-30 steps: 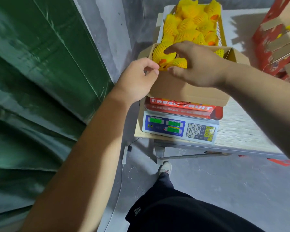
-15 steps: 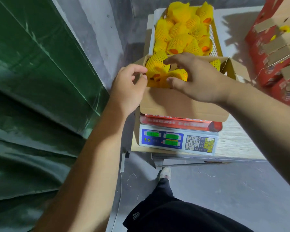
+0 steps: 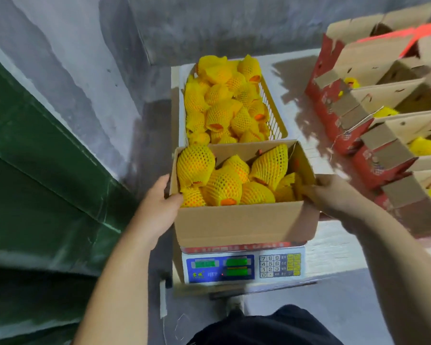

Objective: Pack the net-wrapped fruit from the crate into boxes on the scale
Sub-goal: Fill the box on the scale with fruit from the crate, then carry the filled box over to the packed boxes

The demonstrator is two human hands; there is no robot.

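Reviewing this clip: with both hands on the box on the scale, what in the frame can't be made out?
Head view only:
- Scale readout: green displays blurred, digits unreadable.
- Box depth and lower fruit layers: hidden under the top net-wrapped fruit.
- Right hand fingertips: behind the box's side.
- Left hand fingers: under its own palm.
- Side cartons: cut off by the right edge, print blurred.

Open cardboard box [image 3: 244, 222] of net-wrapped fruit [image 3: 224, 185] is seated on the scale [image 3: 241, 266], gripped at its sides by left hand [image 3: 157, 210] and right hand [image 3: 334, 195]. Yellow crate [image 3: 274, 115] is seen just behind, heaped with fruit.
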